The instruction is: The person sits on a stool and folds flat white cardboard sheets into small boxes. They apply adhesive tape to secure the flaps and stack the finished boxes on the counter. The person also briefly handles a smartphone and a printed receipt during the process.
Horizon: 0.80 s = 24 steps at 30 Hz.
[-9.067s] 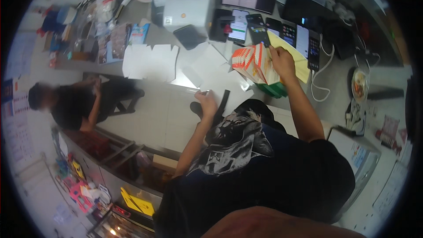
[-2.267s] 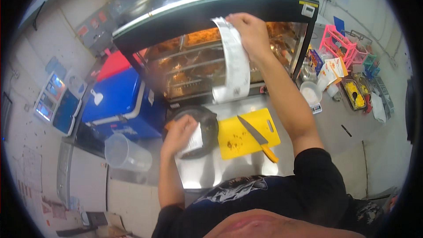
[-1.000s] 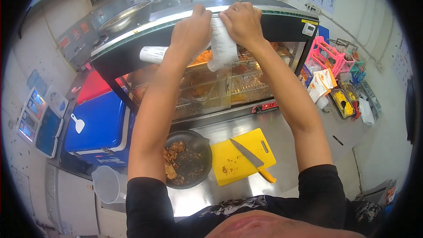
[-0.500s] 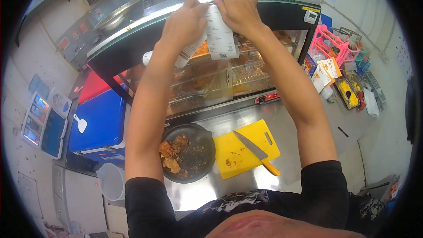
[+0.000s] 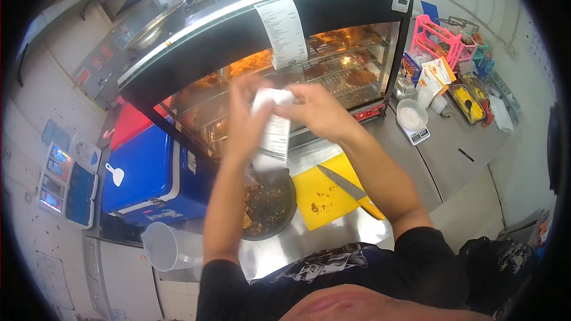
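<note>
The long white paper receipt (image 5: 272, 137) is being lowered from the warmer's black top to frame centre, gripped by both hands, left (image 5: 250, 113) and right (image 5: 315, 110), above the dark round pan (image 5: 267, 205) on the steel desk (image 5: 321, 235).

- The person wears a black T-shirt (image 5: 333, 273) with short sleeves.
- The sleeve below the left hand (image 5: 247, 110) ends above the elbow; the sleeve below the right hand (image 5: 318, 113) ends at about the same height.
- Both forearms are bare from the sleeve hems up to the hands.
- No gloves, rings, watch or wristbands show on either hand.
- A grey and white print covers the chest of the shirt, between the two arms.
</note>
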### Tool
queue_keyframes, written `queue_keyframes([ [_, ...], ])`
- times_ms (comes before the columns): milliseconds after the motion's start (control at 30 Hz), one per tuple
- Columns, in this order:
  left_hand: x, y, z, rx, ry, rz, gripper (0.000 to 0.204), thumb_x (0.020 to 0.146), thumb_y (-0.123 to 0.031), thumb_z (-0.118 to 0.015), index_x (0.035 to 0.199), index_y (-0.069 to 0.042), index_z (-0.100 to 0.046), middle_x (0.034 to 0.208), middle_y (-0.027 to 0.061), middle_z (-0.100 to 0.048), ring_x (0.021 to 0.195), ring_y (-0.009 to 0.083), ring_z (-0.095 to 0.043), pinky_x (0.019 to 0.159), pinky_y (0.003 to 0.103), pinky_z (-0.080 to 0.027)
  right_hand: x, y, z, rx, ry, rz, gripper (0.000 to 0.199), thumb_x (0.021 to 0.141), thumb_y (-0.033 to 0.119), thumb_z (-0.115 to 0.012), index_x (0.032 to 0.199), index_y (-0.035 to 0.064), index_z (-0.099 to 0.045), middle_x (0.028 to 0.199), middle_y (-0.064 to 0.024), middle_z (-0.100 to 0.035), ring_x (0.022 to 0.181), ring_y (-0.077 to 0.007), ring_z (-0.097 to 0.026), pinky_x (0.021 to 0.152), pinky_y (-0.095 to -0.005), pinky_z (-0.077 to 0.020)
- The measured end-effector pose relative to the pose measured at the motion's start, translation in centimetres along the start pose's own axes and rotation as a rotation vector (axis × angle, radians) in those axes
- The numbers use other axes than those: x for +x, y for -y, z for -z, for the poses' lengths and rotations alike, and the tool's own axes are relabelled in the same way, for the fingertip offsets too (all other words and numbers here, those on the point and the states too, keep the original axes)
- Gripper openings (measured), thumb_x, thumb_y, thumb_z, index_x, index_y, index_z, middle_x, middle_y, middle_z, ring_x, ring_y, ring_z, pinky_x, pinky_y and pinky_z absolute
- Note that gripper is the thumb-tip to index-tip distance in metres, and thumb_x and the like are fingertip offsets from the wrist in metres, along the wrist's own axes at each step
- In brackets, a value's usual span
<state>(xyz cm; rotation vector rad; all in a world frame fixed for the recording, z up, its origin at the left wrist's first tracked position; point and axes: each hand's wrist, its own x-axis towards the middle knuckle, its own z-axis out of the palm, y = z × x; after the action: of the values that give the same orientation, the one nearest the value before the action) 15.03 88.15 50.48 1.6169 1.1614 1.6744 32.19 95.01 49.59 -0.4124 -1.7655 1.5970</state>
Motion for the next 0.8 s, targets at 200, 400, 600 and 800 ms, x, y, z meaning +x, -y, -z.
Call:
queue_keyframes([
  [200, -13.5, 6.2, -1.9, -0.578, 0.279, 0.586, 0.096, 0.068, -0.013, -0.095, 0.149, -0.001, -0.044, 0.135, 0.0136, -0.065, 0.123, 0.0228, -0.063, 0.107, 0.037, -0.048, -5.9, -3.5, 3.5, 0.276, -0.486, 0.01, 0.023, 0.096, 0.012, -0.072, 0.116, 0.0007, -0.068, 0.096, -0.0041, -0.074, 0.081, -0.0085, -0.066, 0.069, -0.0264, -0.0499],
  [400, -16.6, 7.8, 0.1, -0.399, 0.38, 0.71, 0.038, 0.087, 0.0, -0.075, 0.125, 0.002, -0.07, 0.12, 0.01, -0.075, 0.107, 0.0156, -0.069, 0.101, 0.033, -0.051, -9.4, -4.5, 5.5, 0.43, -0.823, 0.142, 0.02, 0.098, 0.011, -0.069, 0.116, 0.0037, -0.066, 0.098, -0.0026, -0.075, 0.081, -0.0064, -0.066, 0.067, -0.0226, -0.0461],
  [600, -13.6, 5.2, 3.1, -0.317, 0.047, 0.556, 0.023, 0.089, -0.004, -0.076, 0.111, -0.002, -0.068, 0.104, 0.0043, -0.074, 0.092, 0.011, -0.067, 0.085, 0.029, -0.054, -14.1, -7.9, 8.5, 0.075, -0.922, 0.028, 0.053, 0.093, 0.009, -0.074, 0.137, -0.0044, -0.05, 0.119, -0.0119, -0.071, 0.094, -0.0193, -0.07, 0.08, -0.0299, -0.0547],
  [800, -5.5, -3.3, 3.3, 0.468, 0.835, 0.219, 0.027, 0.089, -0.013, -0.079, 0.11, 0.0, -0.069, 0.097, 0.013, -0.073, 0.089, 0.0194, -0.069, 0.081, 0.034, -0.053, -10.0, -3.9, 3.3, -0.654, -0.422, 0.297, 0.083, 0.089, 0.016, -0.079, 0.156, -0.003, -0.035, 0.128, -0.0184, -0.067, 0.126, -0.0269, -0.06, 0.114, -0.0389, -0.0383],
])
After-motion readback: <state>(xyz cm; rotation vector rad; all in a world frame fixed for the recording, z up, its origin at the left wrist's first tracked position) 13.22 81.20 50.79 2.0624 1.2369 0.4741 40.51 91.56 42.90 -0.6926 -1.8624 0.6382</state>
